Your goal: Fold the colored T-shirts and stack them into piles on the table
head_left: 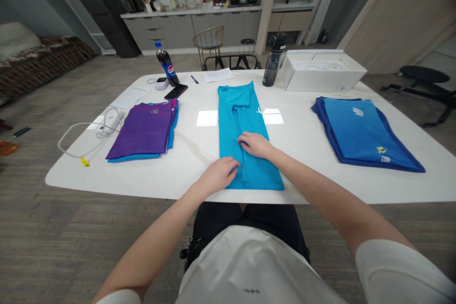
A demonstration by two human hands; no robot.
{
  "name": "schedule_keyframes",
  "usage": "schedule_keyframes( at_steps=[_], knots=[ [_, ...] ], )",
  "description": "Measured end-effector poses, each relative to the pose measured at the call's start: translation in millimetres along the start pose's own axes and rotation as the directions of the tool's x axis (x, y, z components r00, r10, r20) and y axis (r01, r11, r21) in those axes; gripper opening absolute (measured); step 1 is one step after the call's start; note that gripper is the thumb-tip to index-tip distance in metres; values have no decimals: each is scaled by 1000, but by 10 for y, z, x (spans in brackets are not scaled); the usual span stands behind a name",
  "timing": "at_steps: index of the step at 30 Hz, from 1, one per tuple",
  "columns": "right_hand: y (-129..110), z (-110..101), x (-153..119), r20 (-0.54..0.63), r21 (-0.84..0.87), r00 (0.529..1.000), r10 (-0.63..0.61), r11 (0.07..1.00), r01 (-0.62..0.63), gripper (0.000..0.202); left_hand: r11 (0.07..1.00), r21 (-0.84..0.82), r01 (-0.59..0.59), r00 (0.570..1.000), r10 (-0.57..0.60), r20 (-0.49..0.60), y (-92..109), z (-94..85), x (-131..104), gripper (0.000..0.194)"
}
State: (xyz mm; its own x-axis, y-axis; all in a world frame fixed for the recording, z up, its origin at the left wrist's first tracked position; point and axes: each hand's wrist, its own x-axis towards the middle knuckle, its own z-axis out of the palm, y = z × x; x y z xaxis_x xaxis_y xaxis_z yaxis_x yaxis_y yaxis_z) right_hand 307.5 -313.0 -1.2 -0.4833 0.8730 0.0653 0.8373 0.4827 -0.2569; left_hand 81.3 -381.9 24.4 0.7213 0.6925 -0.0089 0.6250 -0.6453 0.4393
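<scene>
A turquoise T-shirt (228, 137) lies in front of me, folded lengthwise into a long strip with its sides turned inward. One folded-in edge runs down its middle, and a small white logo shows near its right side. My left hand (220, 175) is at the lower left of the shirt, its fingers curled in on the cloth near the central edge. Farther up, my right hand (255, 145) pinches the fabric at that same edge. The fingertips of both hands are partly hidden by the hands themselves.
Left on the white table (192, 171) lies a folded stack with a purple shirt (142, 128) on top; right, a stack of blue shirts (359, 128). Behind are a cola bottle (166, 64), a phone (176, 91), a dark water bottle (274, 61), a white box (317, 78) and a cabled power strip (111, 122).
</scene>
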Motion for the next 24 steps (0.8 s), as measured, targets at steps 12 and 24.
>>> schedule_keyframes(
  at_steps=[12,24],
  knots=[
    [-182,115,-528,1,122,995,-97,988,96,26,952,273,-139,990,126,66,2,222,-194,17],
    [-92,82,-235,-117,153,959,258,959,-239,27,989,148,-24,1000,20,23,197,109,-166,19]
  ],
)
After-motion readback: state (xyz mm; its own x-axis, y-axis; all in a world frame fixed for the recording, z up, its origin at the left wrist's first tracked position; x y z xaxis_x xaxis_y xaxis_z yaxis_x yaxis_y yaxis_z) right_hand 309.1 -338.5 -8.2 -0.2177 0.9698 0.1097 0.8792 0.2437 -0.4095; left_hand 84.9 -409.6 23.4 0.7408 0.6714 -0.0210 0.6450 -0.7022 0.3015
